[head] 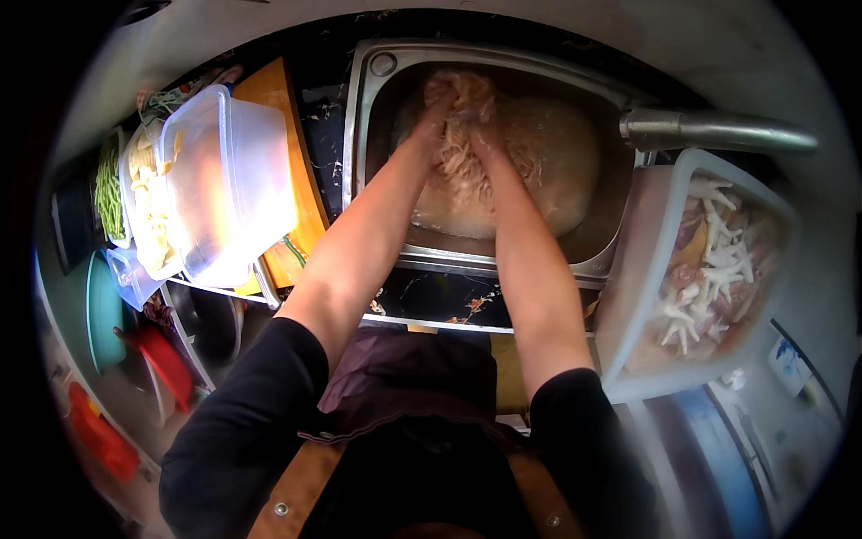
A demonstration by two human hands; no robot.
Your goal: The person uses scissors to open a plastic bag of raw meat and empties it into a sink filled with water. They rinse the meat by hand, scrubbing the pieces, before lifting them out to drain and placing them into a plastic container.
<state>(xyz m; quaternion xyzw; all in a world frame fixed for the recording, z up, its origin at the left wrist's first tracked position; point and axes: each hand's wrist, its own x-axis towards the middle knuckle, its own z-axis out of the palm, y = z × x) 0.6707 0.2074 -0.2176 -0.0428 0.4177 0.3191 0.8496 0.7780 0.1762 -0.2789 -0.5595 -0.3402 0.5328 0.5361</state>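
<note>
Both arms reach forward into a stainless steel sink [357,135] that holds cloudy, pinkish water [569,141]. My left hand [434,128] and my right hand [486,135] are close together at the sink's far side. Between them they grip a wet clump of pale raw meat [465,87], possibly shredded or skin; its exact kind is unclear. More pale strips [465,178] trail below the hands in the water. Parts of the fingers are hidden by the clump.
A metal faucet [720,130] extends over the right rim. At right stands a plastic tub [640,269] holding chicken feet [720,269] and raw meat. To the left, a clear plastic container [259,168] sits on a wooden board [306,182], near a knife handle [266,283] and green beans [109,188].
</note>
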